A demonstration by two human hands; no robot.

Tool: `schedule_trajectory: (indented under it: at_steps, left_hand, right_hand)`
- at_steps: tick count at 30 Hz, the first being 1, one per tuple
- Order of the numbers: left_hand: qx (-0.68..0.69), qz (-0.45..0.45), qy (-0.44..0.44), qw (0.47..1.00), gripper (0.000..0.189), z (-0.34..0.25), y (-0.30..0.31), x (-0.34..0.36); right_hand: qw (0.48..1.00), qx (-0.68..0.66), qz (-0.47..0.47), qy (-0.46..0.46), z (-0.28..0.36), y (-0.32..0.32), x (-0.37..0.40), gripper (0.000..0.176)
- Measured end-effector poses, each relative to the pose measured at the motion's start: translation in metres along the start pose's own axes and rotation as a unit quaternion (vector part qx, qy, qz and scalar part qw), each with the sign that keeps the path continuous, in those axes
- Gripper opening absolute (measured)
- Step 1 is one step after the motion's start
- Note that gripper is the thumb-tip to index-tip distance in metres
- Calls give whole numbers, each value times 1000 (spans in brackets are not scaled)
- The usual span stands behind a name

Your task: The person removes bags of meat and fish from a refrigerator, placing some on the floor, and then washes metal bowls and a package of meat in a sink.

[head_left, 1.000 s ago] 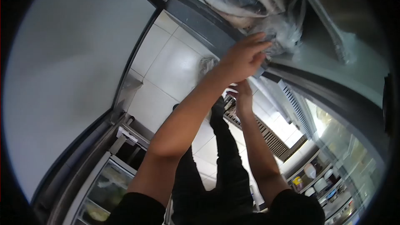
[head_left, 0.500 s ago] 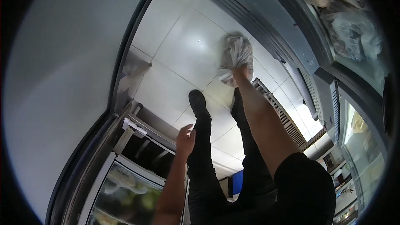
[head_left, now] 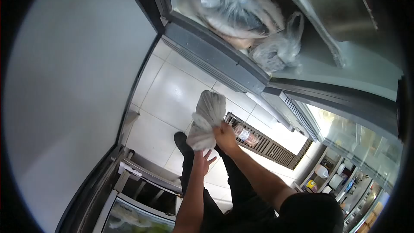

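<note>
A whitish translucent plastic bag (head_left: 210, 108) hangs above the floor tiles, and its contents cannot be made out. My right hand (head_left: 224, 136) is closed round the gathered part of the bag. Just below the bag's lower end is my left hand (head_left: 203, 160), fingers spread, near or touching the plastic. A package of reddish meat with a white label (head_left: 244, 135) lies on the brown floor grate (head_left: 269, 149), to the right of my right hand.
An open cooler compartment (head_left: 345, 58) at the top holds a large knotted bag (head_left: 241, 11) and a smaller clear bag (head_left: 278, 51). A big grey door (head_left: 73, 77) fills the left. Lower left stands a glass-topped case (head_left: 138, 220); shelves with containers (head_left: 323, 172) are lower right.
The view has turned toward the cooler compartment. My right hand has lifted the bag from near the floor, and my left hand has come up to it. The meat package now shows on the grate.
</note>
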State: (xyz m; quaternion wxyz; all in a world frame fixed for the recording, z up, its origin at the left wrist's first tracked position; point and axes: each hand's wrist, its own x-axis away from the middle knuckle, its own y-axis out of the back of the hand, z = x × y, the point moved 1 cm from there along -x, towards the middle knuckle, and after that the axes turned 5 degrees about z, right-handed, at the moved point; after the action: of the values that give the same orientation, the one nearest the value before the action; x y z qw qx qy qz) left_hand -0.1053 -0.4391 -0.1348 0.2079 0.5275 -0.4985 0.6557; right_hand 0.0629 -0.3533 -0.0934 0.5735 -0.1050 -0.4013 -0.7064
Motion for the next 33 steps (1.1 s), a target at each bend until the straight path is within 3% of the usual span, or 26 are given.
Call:
schedule_trajectory:
  at_steps: [3, 4, 5, 8, 11, 12, 13, 16, 19, 22, 23, 26, 27, 28, 32, 33]
  left_hand:
    - [64, 153, -97, 981, 71, -16, -3, 12]
    - [-26, 187, -104, 976, 61, -37, -27, 33]
    - [13, 217, -130, 967, 59, -56, -63, 55]
    - [17, 276, -157, 948, 60, -100, -140, 51]
    - [-116, 306, -224, 918, 65, -138, -217, 38]
    - [-112, 303, -194, 926, 66, -153, -254, 51]
    - [-109, 300, -164, 934, 67, -165, -288, 61]
    - [-99, 361, -135, 917, 69, -169, -349, 50]
    - [-113, 356, -115, 920, 62, -165, -400, 46]
    - [-105, 501, -145, 847, 50, -150, -433, 21]
    - [-171, 460, -154, 857, 48, -149, -447, 12]
    - [-306, 387, -166, 854, 44, -159, -486, -22]
    - [-312, 405, -170, 842, 44, -161, -490, -46]
    - [-320, 422, -173, 830, 44, -162, -493, -58]
    - [-274, 304, -156, 899, 36, -158, -480, -15]
    - [-307, 323, -208, 871, 48, -161, -465, -13]
  right_hand:
    - [993, -98, 26, 62, 104, 62, 83, 23]
    - [988, -119, 22, 95, 128, 76, 104, 21]
    - [981, -141, 18, 133, 147, 87, 115, 20]
    - [957, -154, -50, 241, 184, 122, 119, 22]
    - [925, -286, -108, 225, 222, 163, 97, 17]
    - [919, -243, -152, 270, 234, 179, 86, 16]
    - [914, -267, -163, 260, 237, 192, 75, 17]
    - [904, -267, -199, 269, 261, 223, 51, 16]
    - [873, -309, -222, 306, 257, 234, 36, 23]
    - [878, -291, -203, 322, 250, 232, 34, 43]
    - [917, -159, -190, 313, 233, 240, 27, 58]
    - [913, -163, -225, 299, 210, 241, -11, 62]
    - [938, -97, -230, 241, 216, 248, -16, 65]
    - [942, -115, -223, 225, 212, 254, -28, 65]
    - [945, -204, -185, 178, 188, 265, -68, 69]
    - [945, -208, -178, 179, 187, 265, -67, 69]
